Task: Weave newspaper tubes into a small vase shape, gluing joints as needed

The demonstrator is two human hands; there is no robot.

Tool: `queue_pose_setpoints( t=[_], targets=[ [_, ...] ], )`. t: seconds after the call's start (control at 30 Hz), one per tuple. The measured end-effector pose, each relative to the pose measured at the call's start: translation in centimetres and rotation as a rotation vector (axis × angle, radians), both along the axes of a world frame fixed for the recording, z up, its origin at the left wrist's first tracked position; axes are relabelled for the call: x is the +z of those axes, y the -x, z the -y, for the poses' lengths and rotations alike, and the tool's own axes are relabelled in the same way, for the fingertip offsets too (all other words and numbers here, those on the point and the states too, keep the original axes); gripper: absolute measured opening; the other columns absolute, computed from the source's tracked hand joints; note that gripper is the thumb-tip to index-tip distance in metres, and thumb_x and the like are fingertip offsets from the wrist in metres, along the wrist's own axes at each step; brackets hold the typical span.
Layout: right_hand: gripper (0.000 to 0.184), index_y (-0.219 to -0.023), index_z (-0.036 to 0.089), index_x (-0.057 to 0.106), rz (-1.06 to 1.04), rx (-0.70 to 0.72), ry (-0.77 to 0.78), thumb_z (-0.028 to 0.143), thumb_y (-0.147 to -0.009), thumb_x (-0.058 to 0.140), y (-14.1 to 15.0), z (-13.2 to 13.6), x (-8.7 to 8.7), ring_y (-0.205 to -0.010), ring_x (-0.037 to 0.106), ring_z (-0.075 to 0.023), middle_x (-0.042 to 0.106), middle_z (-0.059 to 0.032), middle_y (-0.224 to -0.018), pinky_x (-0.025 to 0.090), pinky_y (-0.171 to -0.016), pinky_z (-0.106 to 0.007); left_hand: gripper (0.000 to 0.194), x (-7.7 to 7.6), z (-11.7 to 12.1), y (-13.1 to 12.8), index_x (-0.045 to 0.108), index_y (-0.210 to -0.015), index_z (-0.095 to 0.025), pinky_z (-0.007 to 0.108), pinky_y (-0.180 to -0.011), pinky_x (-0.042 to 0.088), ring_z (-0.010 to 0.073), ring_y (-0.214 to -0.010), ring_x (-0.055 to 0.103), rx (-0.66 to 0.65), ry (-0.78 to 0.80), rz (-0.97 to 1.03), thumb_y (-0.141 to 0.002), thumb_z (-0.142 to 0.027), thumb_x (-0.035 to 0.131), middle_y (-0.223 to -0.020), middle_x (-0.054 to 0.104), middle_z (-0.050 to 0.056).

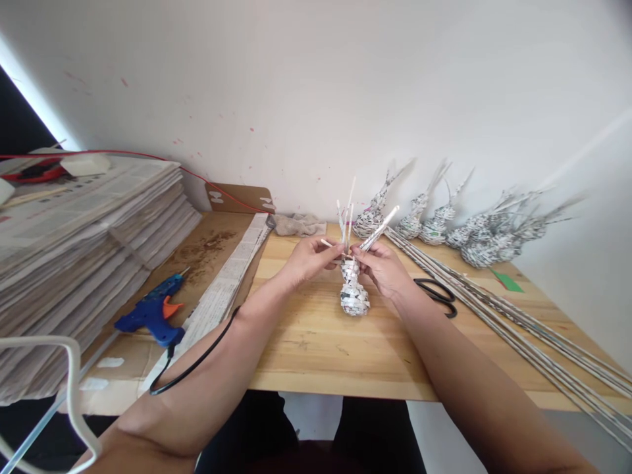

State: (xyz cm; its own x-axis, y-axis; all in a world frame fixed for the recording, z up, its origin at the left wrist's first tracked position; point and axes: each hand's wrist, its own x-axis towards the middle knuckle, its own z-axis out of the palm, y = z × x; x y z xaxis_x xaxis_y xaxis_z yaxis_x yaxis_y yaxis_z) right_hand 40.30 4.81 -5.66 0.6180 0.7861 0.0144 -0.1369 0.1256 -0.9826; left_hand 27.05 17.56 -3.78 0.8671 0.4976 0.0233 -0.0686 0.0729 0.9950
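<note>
A small gourd-shaped form woven from rolled newspaper strips point(354, 297) is held between my two hands over the wooden table, its round end toward me. Loose paper rods point(350, 220) stick up from its far end. My left hand point(316, 257) pinches the rods at the left of the narrow neck. On the other side, my right hand point(378, 262) grips the neck's right edge, with a thicker white paper rod point(382, 227) leaning out above it. Fingertips hide part of the weave where the rods meet the neck.
Several similar woven forms point(434, 224) stand along the wall. Long paper rods point(469, 296) lie at right beside black-handled scissors point(439, 295). At left are a blue glue gun point(153, 316) with a black cord, newspaper strips point(227, 283) and a tall newspaper stack point(143, 217).
</note>
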Motion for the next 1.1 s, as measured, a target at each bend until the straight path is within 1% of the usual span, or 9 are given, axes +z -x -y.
queue_pose_setpoints(
  t=[0.13,0.3,0.37,0.47,0.6,0.83,0.9,1.0,1.1],
  targets=[
    [0.033,-0.074,0.019,0.067,-0.020,-0.041,-0.039,0.041,-0.061,0.088,-0.2,-0.2,-0.4,-0.052,0.045,-0.0086,0.057,0.0051,-0.059,0.037,-0.051,-0.025,0.037,-0.1,0.1,-0.2,0.070,-0.076,-0.012,0.029,-0.071,0.054,0.0157,-0.076,0.067,0.039,0.024,-0.007,-0.057,-0.040,0.087,-0.077,0.072,0.006],
    [0.035,-0.078,0.020,0.066,-0.111,-0.014,-0.079,0.040,-0.061,0.089,0.0,-0.3,-0.3,-0.052,0.047,-0.0080,0.059,0.0055,-0.063,0.040,-0.052,-0.024,0.036,-0.2,0.3,-0.1,0.069,-0.075,-0.012,0.028,-0.070,0.054,0.0134,-0.072,0.065,0.068,0.138,0.009,-0.053,-0.031,0.089,-0.074,0.070,0.004],
    [0.037,-0.079,0.021,0.065,-0.135,-0.013,-0.089,0.040,-0.060,0.090,0.1,-0.2,-0.2,-0.053,0.049,-0.0082,0.061,0.0053,-0.066,0.042,-0.052,-0.024,0.034,-0.3,0.3,-0.1,0.067,-0.073,-0.012,0.028,-0.070,0.054,0.0123,-0.069,0.064,0.039,0.161,-0.016,-0.053,-0.028,0.090,-0.073,0.070,0.004],
    [0.040,-0.082,0.022,0.062,-0.136,-0.031,-0.093,0.042,-0.061,0.089,0.2,-0.3,-0.2,-0.054,0.054,-0.0101,0.063,0.0050,-0.067,0.044,-0.052,-0.025,0.033,-0.7,0.3,-0.1,0.069,-0.075,-0.011,0.027,-0.067,0.052,0.0112,-0.065,0.063,-0.018,0.123,-0.033,-0.055,-0.028,0.089,-0.072,0.071,0.005],
    [0.041,-0.083,0.023,0.060,-0.108,-0.051,-0.078,0.044,-0.062,0.088,0.3,-0.3,-0.4,-0.052,0.054,-0.0101,0.062,0.0057,-0.067,0.045,-0.050,-0.025,0.032,-1.1,0.2,-0.3,0.069,-0.077,-0.011,0.025,-0.062,0.049,0.0104,-0.061,0.061,-0.030,0.003,0.009,-0.060,-0.031,0.088,-0.070,0.070,0.004],
    [0.039,-0.083,0.022,0.062,-0.143,-0.030,-0.103,0.044,-0.063,0.088,0.8,-0.3,0.0,-0.052,0.052,-0.0087,0.061,0.0058,-0.066,0.044,-0.049,-0.023,0.033,-1.2,0.6,-0.5,0.067,-0.079,-0.012,0.027,-0.065,0.055,0.0128,-0.069,0.064,-0.023,0.052,-0.010,-0.061,-0.032,0.086,-0.075,0.071,0.004],
    [0.041,-0.086,0.021,0.064,-0.135,-0.046,-0.086,0.045,-0.063,0.088,0.8,-0.4,-0.1,-0.052,0.051,-0.0079,0.061,0.0056,-0.067,0.043,-0.048,-0.023,0.031,-1.1,0.7,-0.5,0.068,-0.079,-0.012,0.026,-0.064,0.054,0.0123,-0.067,0.064,0.001,-0.005,0.014,-0.062,-0.031,0.085,-0.076,0.071,0.004],
    [0.044,-0.088,0.021,0.063,-0.109,-0.080,-0.054,0.047,-0.063,0.087,0.5,-0.3,0.0,-0.052,0.052,-0.0075,0.063,0.0043,-0.072,0.045,-0.050,-0.023,0.025,-1.0,0.5,-0.5,0.069,-0.078,-0.012,0.026,-0.065,0.053,0.0123,-0.067,0.064,0.089,-0.159,0.079,-0.067,-0.030,0.082,-0.078,0.072,0.005],
    [0.045,-0.090,0.023,0.060,-0.065,-0.209,-0.052,0.047,-0.063,0.086,0.2,-0.1,0.5,-0.056,0.056,-0.0085,0.063,0.0032,-0.081,0.048,-0.053,-0.024,0.019,-0.7,0.4,-0.5,0.069,-0.079,-0.013,0.026,-0.071,0.055,0.0139,-0.073,0.067,0.207,-0.309,0.122,-0.072,-0.029,0.078,-0.081,0.073,0.005]
  ],
)
